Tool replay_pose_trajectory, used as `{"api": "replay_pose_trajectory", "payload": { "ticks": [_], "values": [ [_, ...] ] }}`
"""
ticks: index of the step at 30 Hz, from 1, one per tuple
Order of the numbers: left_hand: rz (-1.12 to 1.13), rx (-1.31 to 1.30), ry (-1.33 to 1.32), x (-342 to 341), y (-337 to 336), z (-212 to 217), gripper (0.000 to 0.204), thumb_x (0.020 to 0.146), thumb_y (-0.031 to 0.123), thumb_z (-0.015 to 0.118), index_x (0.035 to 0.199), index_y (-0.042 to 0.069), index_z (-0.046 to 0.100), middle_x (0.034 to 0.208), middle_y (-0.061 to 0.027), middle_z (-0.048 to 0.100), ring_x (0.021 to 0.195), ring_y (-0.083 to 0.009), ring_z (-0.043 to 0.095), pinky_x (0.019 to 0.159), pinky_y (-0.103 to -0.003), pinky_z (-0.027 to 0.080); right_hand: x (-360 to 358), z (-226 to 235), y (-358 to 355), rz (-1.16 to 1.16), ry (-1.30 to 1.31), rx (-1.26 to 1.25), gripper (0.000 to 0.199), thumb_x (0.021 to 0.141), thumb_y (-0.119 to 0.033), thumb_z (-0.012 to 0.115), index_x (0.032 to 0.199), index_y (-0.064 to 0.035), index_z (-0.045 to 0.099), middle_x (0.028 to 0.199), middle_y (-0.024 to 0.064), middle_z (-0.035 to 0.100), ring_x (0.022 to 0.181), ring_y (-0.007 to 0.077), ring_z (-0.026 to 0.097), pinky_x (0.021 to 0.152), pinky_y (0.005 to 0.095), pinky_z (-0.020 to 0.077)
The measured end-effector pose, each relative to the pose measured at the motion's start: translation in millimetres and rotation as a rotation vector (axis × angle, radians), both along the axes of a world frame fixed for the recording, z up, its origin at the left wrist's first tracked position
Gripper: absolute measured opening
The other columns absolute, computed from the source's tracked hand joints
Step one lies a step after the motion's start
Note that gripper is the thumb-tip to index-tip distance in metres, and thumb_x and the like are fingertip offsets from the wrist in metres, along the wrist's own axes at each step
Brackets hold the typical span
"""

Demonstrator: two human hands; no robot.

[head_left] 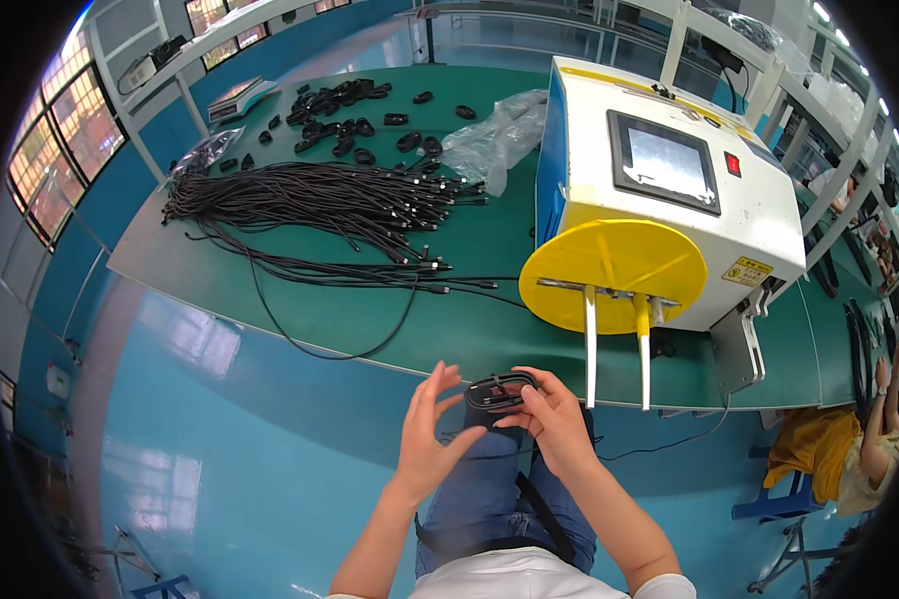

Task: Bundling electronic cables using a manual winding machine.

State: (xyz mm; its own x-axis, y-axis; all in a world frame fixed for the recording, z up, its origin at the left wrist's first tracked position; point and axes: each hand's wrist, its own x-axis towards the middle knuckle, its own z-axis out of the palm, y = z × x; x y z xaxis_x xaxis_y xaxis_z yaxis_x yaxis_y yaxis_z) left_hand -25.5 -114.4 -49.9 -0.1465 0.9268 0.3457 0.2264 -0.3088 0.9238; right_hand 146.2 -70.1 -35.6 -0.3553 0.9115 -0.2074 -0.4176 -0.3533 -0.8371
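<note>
A small coil of black cable (pixel 499 390) is pinched between the thumb and fingers of my right hand (pixel 559 423), over my lap just off the table's front edge. Close on the coil's left side, my left hand (pixel 426 431) has its fingers and thumb spread, with nothing in them. Beyond my hands, a long heap of straight black cables (pixel 310 205) with metal plug ends lies across the green table (pixel 449 334). One loose cable (pixel 395 329) loops toward the front edge. Behind the heap, several black coiled cables (pixel 345 125) are scattered.
On the right stands a white machine (pixel 754 210) with a screen (pixel 664 160), a yellow disc (pixel 614 262) and two prongs (pixel 590 349) jutting toward me. A clear plastic bag (pixel 499 138) lies beside it. A scale (pixel 240 98) sits far left. Another person's arm (pixel 877 419) shows at right.
</note>
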Motion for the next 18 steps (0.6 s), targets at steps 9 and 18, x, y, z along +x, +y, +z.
{"api": "replay_pose_trajectory", "payload": {
  "ticks": [9, 18],
  "values": [
    [-0.181, -0.281, -0.423, -11.2, 16.9, -1.3, 0.046, 0.1, 0.031, 0.037, 0.128, -0.004, 0.047, 0.114, -0.0167, 0.056, 0.101, -0.0219, 0.058, 0.079, -0.035, 0.055, -3.9, -4.6, 13.8, 0.059, -0.071, 0.058, 0.038, 0.096, -0.006, 0.043, 0.132, 0.0015, 0.04, 0.113, 0.0154, 0.058, 0.098, 0.0225, 0.062, 0.082, 0.0335, 0.0552],
    [0.133, 0.092, 0.594, 0.3, 31.5, 18.3, 0.049, 0.092, 0.019, 0.057, 0.135, 0.003, 0.04, 0.115, -0.0187, 0.055, 0.101, -0.0305, 0.06, 0.083, -0.034, 0.051, -13.4, -18.7, 31.8, 0.095, -0.044, 0.076, 0.045, 0.094, -0.006, 0.046, 0.137, 0.0002, 0.036, 0.113, 0.014, 0.056, 0.102, 0.0201, 0.059, 0.086, 0.0327, 0.0529]
  ]
}}
